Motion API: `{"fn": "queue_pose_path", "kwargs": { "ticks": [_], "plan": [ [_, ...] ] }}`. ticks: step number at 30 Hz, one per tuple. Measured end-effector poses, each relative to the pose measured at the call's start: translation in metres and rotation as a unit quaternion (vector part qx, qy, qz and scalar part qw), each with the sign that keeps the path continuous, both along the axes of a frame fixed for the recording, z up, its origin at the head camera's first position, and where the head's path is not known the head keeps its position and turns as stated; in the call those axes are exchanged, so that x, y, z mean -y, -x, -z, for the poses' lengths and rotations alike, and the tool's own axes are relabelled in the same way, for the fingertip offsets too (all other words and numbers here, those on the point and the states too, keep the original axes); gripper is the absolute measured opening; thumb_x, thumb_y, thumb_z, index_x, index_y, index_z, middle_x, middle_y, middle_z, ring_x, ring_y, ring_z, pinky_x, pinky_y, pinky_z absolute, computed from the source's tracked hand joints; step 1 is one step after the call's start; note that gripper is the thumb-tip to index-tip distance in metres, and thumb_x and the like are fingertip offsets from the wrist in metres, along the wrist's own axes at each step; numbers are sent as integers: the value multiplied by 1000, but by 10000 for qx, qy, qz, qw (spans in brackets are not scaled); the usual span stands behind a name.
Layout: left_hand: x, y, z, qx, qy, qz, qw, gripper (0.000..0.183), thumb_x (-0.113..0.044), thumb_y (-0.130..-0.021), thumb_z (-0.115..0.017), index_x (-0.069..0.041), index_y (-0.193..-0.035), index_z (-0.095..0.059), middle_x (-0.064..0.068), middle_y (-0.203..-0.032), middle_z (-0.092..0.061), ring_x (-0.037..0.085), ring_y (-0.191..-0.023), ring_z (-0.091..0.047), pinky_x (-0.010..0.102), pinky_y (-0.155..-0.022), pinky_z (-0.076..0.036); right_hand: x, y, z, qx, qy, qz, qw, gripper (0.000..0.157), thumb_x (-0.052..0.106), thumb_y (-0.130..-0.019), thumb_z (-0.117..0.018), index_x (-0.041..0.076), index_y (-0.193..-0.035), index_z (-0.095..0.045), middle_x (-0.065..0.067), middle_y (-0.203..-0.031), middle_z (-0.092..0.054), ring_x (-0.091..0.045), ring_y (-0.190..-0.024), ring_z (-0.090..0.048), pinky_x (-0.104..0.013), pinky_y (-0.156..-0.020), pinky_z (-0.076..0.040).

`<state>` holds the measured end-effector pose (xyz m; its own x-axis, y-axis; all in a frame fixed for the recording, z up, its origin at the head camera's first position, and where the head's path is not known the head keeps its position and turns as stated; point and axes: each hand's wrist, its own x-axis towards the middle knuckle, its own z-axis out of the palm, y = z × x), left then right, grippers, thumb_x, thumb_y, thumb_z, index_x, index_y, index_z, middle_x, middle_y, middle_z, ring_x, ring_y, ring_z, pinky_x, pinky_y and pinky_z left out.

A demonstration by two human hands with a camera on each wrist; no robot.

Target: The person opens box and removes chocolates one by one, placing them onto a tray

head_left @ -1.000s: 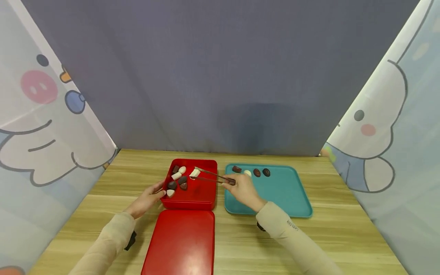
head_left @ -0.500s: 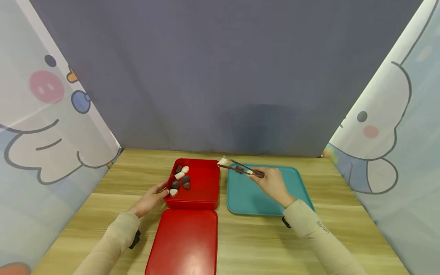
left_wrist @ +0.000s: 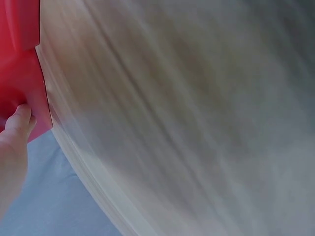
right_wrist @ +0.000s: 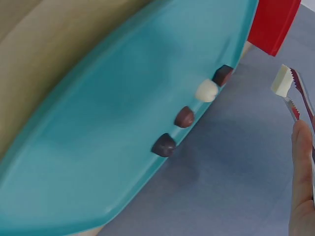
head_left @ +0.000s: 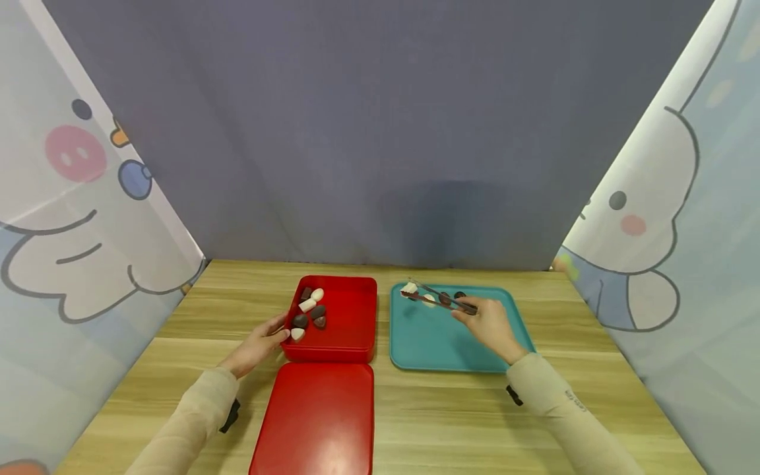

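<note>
Nearer the white block point(right_wrist: 282, 81), my right hand point(head_left: 488, 326) pinches tongs point(head_left: 439, 304) that hold it at that hand's ten o'clock above the teal tray point(head_left: 439, 349), long axis seemingly crosswise, while my left hand point(head_left: 256, 349) rests against the red box's point(head_left: 349, 323) nine o'clock wall.

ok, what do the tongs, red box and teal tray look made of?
Tongs: probably metal, shiny; thin arms, serrated edges, silvery patches in the right wrist view.
Red box: smooth, semi-gloss; soft sheen on its wall suggests plastic, though painted metal is possible.
Teal tray: likely moulded plastic, satin; even colour, rounded corners; coated metal can't be ruled out.
</note>
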<state>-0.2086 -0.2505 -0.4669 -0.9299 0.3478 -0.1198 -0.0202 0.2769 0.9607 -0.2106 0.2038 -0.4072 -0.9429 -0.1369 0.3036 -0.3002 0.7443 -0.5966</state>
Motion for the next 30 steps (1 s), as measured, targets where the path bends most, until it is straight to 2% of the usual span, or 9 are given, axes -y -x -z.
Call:
{"fn": "queue_pose_path", "kwargs": {
  "ticks": [4, 8, 10, 15, 21, 30],
  "plan": [
    [-1, 2, -2, -15, 124, -6, 9999, 61, -20, -99, -39, -2, -147, -6, 24, -152, -6, 40, -137, -15, 53, -108, -23, -6, 1, 2, 45, 16, 32, 10000, 33, 17, -82, -68, -3, -108, -66, -17, -90, -70, -6, -43, -47, -23, -40, -34],
    [-2, 3, -2, 9, 147, -23, 9999, 61, -18, -99, -40, -1, -147, -6, 24, -151, -7, 40, -137, -16, 52, -108, -23, -8, 1, 4, 65, -33, 79, 9999, 32, 17, -82, -69, -3, -107, -66, -15, -85, -70, -10, -42, -45, -23, -39, -32],
    [-2, 3, -2, 0, 86, 2, 10000, 60, -17, -99, -39, -1, -147, -6, 24, -151, -7, 40, -137, -16, 53, -108, -23, -9, 1, 6, 79, -50, 89, 9999, 31, 16, -82, -69, -3, -106, -67, -15, -84, -70, -14, -43, -49, -23, -40, -34],
    [-1, 0, 1, -60, -32, 53, 10000, 59, -15, -100, -37, -1, -147, -6, 24, -151, -6, 41, -137, -15, 56, -108, -22, -11, 0, 16, 170, -42, 80, 9998, 31, 15, -82, -69, -4, -106, -66, -16, -88, -70, -21, -61, -63, -23, -48, -44],
    [-1, -3, 4, -22, 16, 10, 10000, 60, -17, -100, -39, 0, -147, -6, 24, -151, -8, 40, -137, -16, 55, -108, -22, -15, -1, 25, 283, -38, 122, 9995, 29, 14, -82, -69, -3, -105, -67, -15, -87, -70, -15, -65, -64, -26, -54, -50],
    [-2, -2, 2, 17, 4, -75, 10000, 58, -16, -100, -37, -3, -148, -7, 23, -152, -8, 40, -137, -15, 56, -108, -20, -16, 1, 33, 272, -90, 138, 9995, 27, 14, -81, -70, -3, -102, -68, -16, -90, -70, -19, -70, -66, -31, -60, -53]
  ]
}}
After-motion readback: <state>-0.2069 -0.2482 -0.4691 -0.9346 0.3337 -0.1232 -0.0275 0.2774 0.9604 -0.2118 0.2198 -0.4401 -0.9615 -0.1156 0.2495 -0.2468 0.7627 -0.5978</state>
